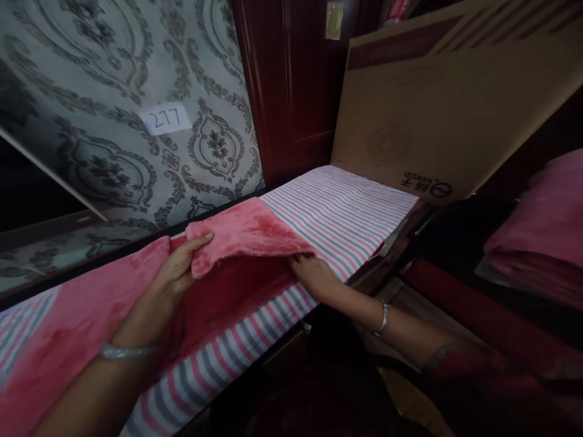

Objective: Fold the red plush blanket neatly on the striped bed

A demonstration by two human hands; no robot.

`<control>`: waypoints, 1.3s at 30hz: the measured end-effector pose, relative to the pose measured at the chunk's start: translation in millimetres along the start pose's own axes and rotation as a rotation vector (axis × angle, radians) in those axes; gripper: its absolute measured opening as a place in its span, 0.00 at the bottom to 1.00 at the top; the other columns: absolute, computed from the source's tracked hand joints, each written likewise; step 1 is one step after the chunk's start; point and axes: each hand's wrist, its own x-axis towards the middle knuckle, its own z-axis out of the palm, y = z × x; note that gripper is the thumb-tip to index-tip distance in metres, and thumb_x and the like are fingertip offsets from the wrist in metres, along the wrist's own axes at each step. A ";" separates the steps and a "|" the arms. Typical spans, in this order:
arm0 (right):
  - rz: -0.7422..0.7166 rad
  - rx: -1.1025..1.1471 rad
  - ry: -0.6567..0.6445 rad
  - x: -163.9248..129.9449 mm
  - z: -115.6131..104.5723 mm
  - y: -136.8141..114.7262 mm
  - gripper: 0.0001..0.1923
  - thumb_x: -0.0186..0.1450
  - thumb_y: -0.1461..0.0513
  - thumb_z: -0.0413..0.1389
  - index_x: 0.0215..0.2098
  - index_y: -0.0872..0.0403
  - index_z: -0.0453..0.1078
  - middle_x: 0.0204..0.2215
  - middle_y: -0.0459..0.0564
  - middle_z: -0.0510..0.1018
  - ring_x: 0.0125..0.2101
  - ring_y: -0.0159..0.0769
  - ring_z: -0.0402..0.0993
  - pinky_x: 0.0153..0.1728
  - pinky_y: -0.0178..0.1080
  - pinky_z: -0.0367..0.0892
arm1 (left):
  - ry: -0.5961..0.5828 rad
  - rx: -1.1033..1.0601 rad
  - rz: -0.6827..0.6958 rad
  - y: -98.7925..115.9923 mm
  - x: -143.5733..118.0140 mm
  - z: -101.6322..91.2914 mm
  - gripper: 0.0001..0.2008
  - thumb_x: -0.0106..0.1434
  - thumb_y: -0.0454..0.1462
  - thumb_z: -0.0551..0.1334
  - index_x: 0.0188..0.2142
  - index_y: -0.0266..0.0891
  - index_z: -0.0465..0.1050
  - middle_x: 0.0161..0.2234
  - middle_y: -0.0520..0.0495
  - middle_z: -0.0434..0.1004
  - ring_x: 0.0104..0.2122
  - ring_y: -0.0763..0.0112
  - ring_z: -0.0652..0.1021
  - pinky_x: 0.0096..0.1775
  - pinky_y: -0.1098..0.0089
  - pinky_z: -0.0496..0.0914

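Observation:
A pink plush cloth (255, 227) lies partly folded over, with darker red fabric (246, 282) showing under its raised edge. My left hand (180, 261) is closed on the left end of the folded part, thumb on top and fingers hidden beneath. At the right corner of the same fold, my right hand (314, 273) is closed, its fingertips partly hidden at the cloth's edge. More of the pink plush spreads toward the lower left, under my left forearm. Beneath it all is a striped sheet (337, 206) in white, pink and grey, covering a long narrow surface.
A large cardboard box (432, 115) stands at the far end. Patterned wallpaper with a paper label (166, 118) reading 277 and a dark red door (291, 79) rise behind. Folded pink fabric (542, 224) is piled at right. A dark flat panel (36, 188) juts in from the left.

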 end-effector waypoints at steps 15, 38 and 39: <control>-0.029 -0.020 0.091 -18.2 32.6 38.9 0.12 0.67 0.72 0.51 0.43 0.55 0.72 0.34 0.53 0.79 0.34 0.36 0.76 0.31 0.35 0.63 | -0.220 0.385 -0.168 -82.5 8.9 -81.1 0.12 0.47 0.44 0.73 0.24 0.41 0.75 0.23 0.43 0.79 0.22 0.57 0.80 0.24 0.64 0.75; -0.081 0.230 0.702 -14.8 71.3 39.0 0.17 0.59 0.76 0.49 0.37 0.51 0.69 0.25 0.44 0.74 0.25 0.34 0.69 0.28 0.37 0.57 | -0.087 1.512 0.565 21.4 275.2 164.5 0.05 0.51 0.34 0.70 0.28 0.35 0.80 0.39 0.34 0.82 0.48 0.50 0.79 0.49 0.65 0.69; -0.085 0.231 0.702 -14.8 71.3 39.7 0.17 0.59 0.76 0.49 0.37 0.51 0.69 0.25 0.44 0.74 0.25 0.34 0.68 0.28 0.37 0.56 | -0.091 1.549 0.542 20.9 279.8 167.1 0.06 0.50 0.34 0.70 0.30 0.35 0.81 0.41 0.34 0.82 0.48 0.50 0.79 0.49 0.65 0.70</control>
